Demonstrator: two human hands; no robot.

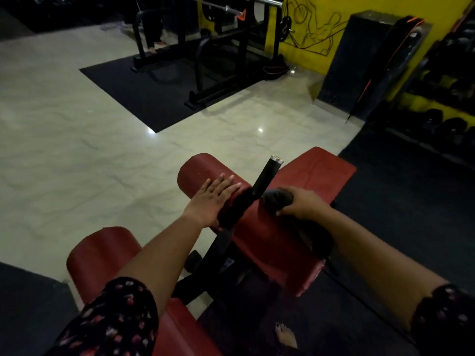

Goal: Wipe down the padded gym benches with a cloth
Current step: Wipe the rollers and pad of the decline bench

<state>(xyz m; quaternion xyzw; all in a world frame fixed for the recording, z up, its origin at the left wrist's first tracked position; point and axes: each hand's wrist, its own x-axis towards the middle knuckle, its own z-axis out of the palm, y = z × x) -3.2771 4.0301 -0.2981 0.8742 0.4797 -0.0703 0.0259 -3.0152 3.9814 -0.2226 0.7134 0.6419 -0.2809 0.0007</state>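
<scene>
lower red roller pad (102, 255): near left, bare, not touched by either hand.
left hand (214, 199): fingers spread wide and flat, palm pressed on the upper red roller pad (198, 173), holding nothing; judged to be steadying the roller.
black post (266, 174): upright between the two hands, metal cap on top.
dark cloth (276, 200): bunched at the foot of the post, lying on the red padding.
right hand (304, 202): closed over the cloth, pressing it down onto the pad.
red bench (318, 168): long pad running away to the right, over the black floor mat.
step in hand: wiping the padding around the post. next move, as judged: drag the cloth along the pad towards the bench's far end, keeping pressure even.
</scene>
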